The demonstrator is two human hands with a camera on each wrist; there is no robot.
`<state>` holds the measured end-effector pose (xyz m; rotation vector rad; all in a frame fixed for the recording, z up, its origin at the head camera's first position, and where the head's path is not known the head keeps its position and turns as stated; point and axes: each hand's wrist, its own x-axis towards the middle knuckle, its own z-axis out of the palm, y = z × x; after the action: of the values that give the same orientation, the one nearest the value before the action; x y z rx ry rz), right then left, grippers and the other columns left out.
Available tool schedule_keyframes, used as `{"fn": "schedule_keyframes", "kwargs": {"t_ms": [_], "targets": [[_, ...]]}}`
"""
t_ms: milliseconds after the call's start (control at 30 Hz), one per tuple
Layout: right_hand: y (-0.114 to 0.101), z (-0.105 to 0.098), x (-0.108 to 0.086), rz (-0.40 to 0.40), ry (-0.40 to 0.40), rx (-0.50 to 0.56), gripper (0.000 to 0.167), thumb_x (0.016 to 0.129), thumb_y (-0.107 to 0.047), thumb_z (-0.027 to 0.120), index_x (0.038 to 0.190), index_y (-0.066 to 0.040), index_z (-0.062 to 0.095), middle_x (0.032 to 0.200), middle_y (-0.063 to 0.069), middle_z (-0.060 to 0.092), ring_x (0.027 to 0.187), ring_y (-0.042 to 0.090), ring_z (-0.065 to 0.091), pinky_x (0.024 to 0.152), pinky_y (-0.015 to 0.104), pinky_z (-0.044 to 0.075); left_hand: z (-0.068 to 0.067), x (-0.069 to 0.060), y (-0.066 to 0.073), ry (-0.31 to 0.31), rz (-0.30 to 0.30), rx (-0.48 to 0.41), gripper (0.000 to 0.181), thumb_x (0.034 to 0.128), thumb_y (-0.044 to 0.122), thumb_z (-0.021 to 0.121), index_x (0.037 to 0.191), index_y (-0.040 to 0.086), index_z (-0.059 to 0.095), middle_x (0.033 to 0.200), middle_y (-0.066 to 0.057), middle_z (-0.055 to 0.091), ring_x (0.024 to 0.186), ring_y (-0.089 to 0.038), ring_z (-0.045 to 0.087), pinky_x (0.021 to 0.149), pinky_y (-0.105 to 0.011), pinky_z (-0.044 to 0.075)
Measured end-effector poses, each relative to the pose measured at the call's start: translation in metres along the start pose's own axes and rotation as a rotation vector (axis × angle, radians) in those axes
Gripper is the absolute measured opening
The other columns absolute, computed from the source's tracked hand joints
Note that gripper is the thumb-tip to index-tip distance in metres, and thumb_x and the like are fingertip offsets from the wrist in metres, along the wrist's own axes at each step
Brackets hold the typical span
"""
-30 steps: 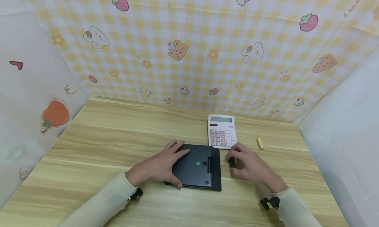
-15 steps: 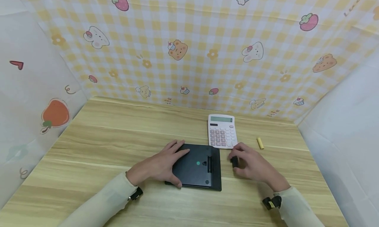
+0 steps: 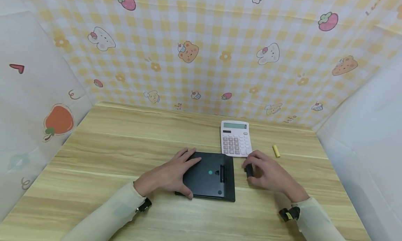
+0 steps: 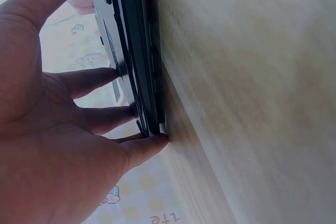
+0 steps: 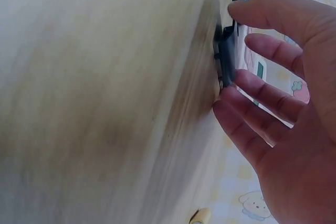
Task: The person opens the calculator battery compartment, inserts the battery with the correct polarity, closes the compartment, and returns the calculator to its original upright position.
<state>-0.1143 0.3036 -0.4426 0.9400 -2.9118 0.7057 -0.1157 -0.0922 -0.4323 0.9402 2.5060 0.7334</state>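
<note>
A flat black device (image 3: 204, 178) lies back side up, with a green dot and an uncovered battery slot (image 3: 222, 173). My left hand (image 3: 168, 174) rests across its left end, fingers spread and fairly straight, thumb at the near edge. In the left wrist view the fingertips (image 4: 113, 73) touch the device's edge (image 4: 139, 51). Right of the device, my right hand (image 3: 267, 173) pinches a small black battery cover (image 3: 249, 170) between thumb and fingers, just at the tabletop. The right wrist view shows the cover (image 5: 227, 59) beside the curled fingers; the exact thumb contact is unclear.
A white calculator (image 3: 235, 139) with a lit-grey display stands behind the device, close to its far edge. Farther right lies a yellow battery (image 3: 276, 151). Patterned cloth (image 3: 207, 70) hangs at the back of the wooden table (image 3: 125, 129).
My right hand has shifted slightly right with the black cover, away from the device, then held nearly still. The left hand and the device have stayed in place.
</note>
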Motion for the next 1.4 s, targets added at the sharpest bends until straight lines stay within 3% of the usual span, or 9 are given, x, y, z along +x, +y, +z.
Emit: {"fn": "schedule_keyframes", "kwargs": {"t_ms": [267,700,900,1133,1400], "targets": [[0.011,-0.016,-0.003,0.119,0.006,0.005,0.033,0.092,-0.013,0.088,0.123,-0.017,0.076,0.129,-0.002,0.068,0.105,0.020,0.067,0.086,0.043,0.061,0.000,0.000,0.000,0.004,0.000,-0.001,0.118,0.0755,0.048,0.103,0.168,0.005,0.043,0.181,-0.020,0.018,0.166,-0.043,0.014,0.122,-0.064,0.038],[0.059,-0.042,0.000,0.271,0.148,-0.008,0.036,0.092,0.001,0.082,0.127,0.002,0.073,0.118,0.018,0.072,0.101,0.034,0.070,0.082,0.048,0.062,-0.001,-0.001,0.000,-0.001,-0.012,-0.003,0.118,0.0758,0.047,0.103,0.169,0.006,0.043,0.181,-0.020,0.017,0.166,-0.043,0.013,0.123,-0.063,0.038],[0.075,-0.049,0.001,0.368,0.172,-0.006,0.032,0.098,0.001,0.072,0.129,0.006,0.070,0.121,0.026,0.070,0.102,0.042,0.072,0.086,0.060,0.061,-0.001,-0.001,0.001,-0.008,-0.017,-0.009,0.117,0.0769,0.045,0.102,0.169,0.006,0.042,0.182,-0.019,0.016,0.166,-0.043,0.012,0.123,-0.063,0.037],[0.088,-0.051,0.003,0.451,0.145,-0.021,0.031,0.098,-0.005,0.072,0.127,0.007,0.070,0.113,0.023,0.072,0.100,0.042,0.072,0.087,0.061,0.059,0.000,-0.001,0.001,-0.003,-0.015,-0.005,0.117,0.0760,0.047,0.103,0.169,0.006,0.043,0.181,-0.019,0.017,0.166,-0.042,0.013,0.123,-0.063,0.038],[0.093,-0.048,0.006,0.512,0.063,-0.005,0.034,0.099,-0.016,0.078,0.126,0.003,0.069,0.106,0.018,0.075,0.096,0.035,0.072,0.079,0.050,0.057,0.000,-0.001,0.001,-0.007,-0.022,-0.009,0.117,0.0761,0.047,0.102,0.169,0.007,0.043,0.182,-0.018,0.017,0.166,-0.042,0.012,0.122,-0.063,0.038]]}}
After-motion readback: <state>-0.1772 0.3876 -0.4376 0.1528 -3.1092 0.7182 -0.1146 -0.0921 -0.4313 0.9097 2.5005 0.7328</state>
